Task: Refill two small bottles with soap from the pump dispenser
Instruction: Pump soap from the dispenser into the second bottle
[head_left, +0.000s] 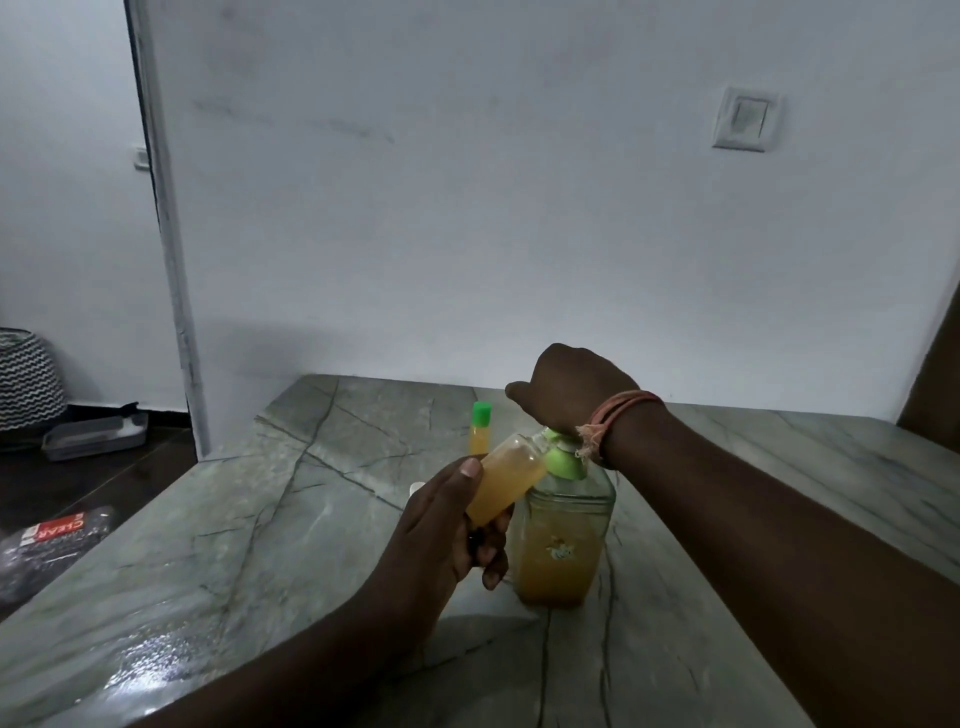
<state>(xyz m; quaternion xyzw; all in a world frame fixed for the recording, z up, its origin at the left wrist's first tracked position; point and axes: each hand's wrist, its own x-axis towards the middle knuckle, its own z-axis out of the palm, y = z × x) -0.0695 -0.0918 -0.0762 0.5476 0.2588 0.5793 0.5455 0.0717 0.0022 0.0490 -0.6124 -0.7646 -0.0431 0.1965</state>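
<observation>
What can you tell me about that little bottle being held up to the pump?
The small bottle looks like clear plastic, mostly filled with cloudy orange-yellow soap. It has no cap on and is tilted, its mouth up against the green pump of the big dispenser. The left hand grips its lower end, thumb on top, holding it above the marble-look table.

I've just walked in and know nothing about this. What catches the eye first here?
Two hands meet at the middle of a marble table: the left hand holds a small bottle of orange soap tilted toward the green pump of a dispenser, while the right hand presses on top of it. Behind them stands a second bottle with a green cap.
</observation>
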